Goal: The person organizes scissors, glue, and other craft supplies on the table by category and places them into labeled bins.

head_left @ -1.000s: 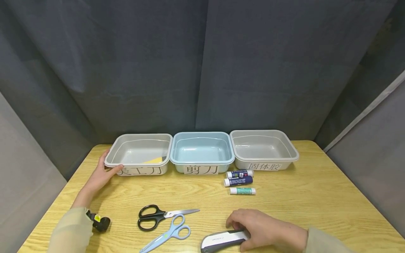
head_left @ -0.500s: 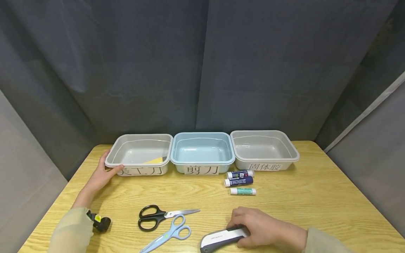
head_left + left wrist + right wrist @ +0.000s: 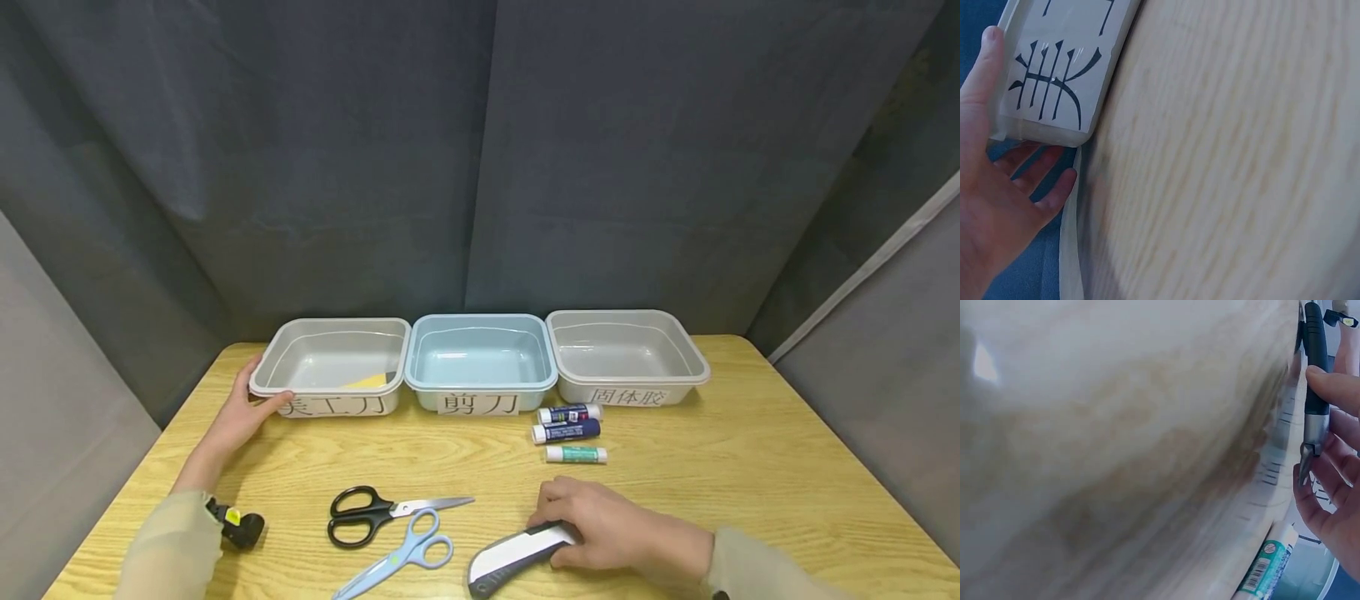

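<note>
My left hand (image 3: 234, 421) grips the front left corner of a grey plastic bin (image 3: 318, 392), thumb at its front rim. In the left wrist view the other fingers of this hand (image 3: 997, 206) curve round the bin's end. At the front right, my right hand (image 3: 592, 523) holds a utility knife (image 3: 513, 557) with a white and dark body. Thumb and fingers pinch the knife (image 3: 1315, 353) in the right wrist view. Part of a yellow item with a dark end (image 3: 367, 381) shows inside the grey bin; the rest is hidden by its wall.
A blue bin (image 3: 480, 400) and another grey bin (image 3: 630, 385) stand to the right, all labelled. Several glue sticks (image 3: 576, 454) lie before them. Black-handled scissors (image 3: 382, 510) and light-blue scissors (image 3: 405, 552) lie front centre. A dark curtain (image 3: 480, 167) hangs behind.
My right hand has moved slightly away from the front edge and to the left, bringing the utility knife along at a steeper angle. The left hand stays on the grey bin.
</note>
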A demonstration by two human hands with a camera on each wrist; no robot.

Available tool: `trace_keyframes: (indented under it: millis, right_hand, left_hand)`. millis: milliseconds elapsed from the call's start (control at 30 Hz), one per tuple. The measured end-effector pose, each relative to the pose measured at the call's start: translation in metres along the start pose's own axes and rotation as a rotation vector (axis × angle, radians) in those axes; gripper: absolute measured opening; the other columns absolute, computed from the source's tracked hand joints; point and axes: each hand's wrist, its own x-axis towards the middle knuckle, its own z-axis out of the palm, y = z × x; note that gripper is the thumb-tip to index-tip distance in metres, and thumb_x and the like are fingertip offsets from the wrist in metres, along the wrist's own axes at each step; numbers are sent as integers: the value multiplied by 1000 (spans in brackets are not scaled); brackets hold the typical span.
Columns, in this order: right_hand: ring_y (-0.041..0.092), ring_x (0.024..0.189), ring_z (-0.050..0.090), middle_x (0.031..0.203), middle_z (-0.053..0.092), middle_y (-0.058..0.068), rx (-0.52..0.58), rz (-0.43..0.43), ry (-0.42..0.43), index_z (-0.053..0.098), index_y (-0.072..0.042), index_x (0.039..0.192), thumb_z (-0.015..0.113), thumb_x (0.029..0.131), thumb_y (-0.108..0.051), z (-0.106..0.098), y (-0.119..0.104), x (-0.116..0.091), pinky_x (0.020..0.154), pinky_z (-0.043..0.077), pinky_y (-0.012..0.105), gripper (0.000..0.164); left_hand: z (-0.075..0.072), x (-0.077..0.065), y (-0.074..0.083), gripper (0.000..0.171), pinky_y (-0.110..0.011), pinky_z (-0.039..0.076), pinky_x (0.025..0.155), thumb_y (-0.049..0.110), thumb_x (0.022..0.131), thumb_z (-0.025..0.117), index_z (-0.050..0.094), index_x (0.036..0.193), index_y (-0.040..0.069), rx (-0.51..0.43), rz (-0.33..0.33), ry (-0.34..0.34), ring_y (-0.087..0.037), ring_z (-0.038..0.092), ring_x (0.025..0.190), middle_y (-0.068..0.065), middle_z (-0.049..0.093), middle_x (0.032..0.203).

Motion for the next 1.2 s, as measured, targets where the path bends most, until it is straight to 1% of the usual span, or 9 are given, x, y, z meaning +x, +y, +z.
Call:
trace_keyframes:
  millis: [167, 333, 467, 633, 733, 967, 1200]
  right_hand:
    - [-2, 84, 44, 92, 52, -14, -30, -12, 0, 66, -21, 105, 74, 71, -31, -3, 2, 11, 72, 40, 12, 36]
    - [-3, 77, 43, 89, 52, -13, -52, -8, -4, 66, -19, 106, 73, 72, -34, -6, 5, 20, 67, 36, 10, 38]
    - [-4, 70, 38, 85, 49, -13, -88, 9, -4, 66, -20, 108, 72, 74, -36, -10, 7, 25, 61, 32, 9, 38]
    - [-3, 70, 36, 82, 45, -12, -113, 9, 22, 66, -19, 108, 73, 73, -34, -13, 9, 31, 60, 32, 10, 38]
    - [-2, 69, 36, 80, 45, -11, -130, 16, 37, 67, -19, 108, 73, 73, -34, -15, 10, 35, 60, 32, 10, 39]
    - [-2, 68, 37, 79, 45, -13, -208, 46, 67, 67, -22, 108, 72, 73, -38, -23, 14, 48, 58, 30, 12, 38]
    - [2, 68, 38, 80, 46, -10, -236, 49, 99, 68, -21, 107, 74, 72, -36, -30, 16, 62, 59, 34, 16, 38]
  left_hand:
    - [0, 0, 1, 92, -59, 16, 103, 34, 86, 62, -3, 146, 9, 3, 4, 7, -43, 18, 131, -26, 12, 147]
    - [0, -2, 0, 92, -60, 15, 104, 34, 86, 62, -3, 146, 10, 0, 1, 11, -43, 17, 132, -25, 11, 148]
    - [1, -2, -1, 93, -60, 14, 104, 35, 86, 62, -6, 146, 13, 1, -8, 8, -43, 14, 133, -25, 9, 148]
    - [0, -1, -1, 94, -61, 13, 104, 37, 86, 61, -8, 146, 15, 10, -18, 4, -43, 13, 134, -24, 6, 149]
    - [0, 0, -2, 94, -61, 13, 103, 37, 86, 61, -8, 146, 15, 17, -19, 3, -44, 12, 134, -24, 6, 149]
    - [0, 1, -4, 93, -60, 16, 103, 33, 86, 61, -6, 146, 12, 3, 6, 8, -44, 17, 132, -25, 10, 148]
    - [1, -1, -1, 94, -61, 14, 104, 36, 86, 61, -8, 146, 14, -8, -23, -2, -44, 14, 133, -24, 6, 149]
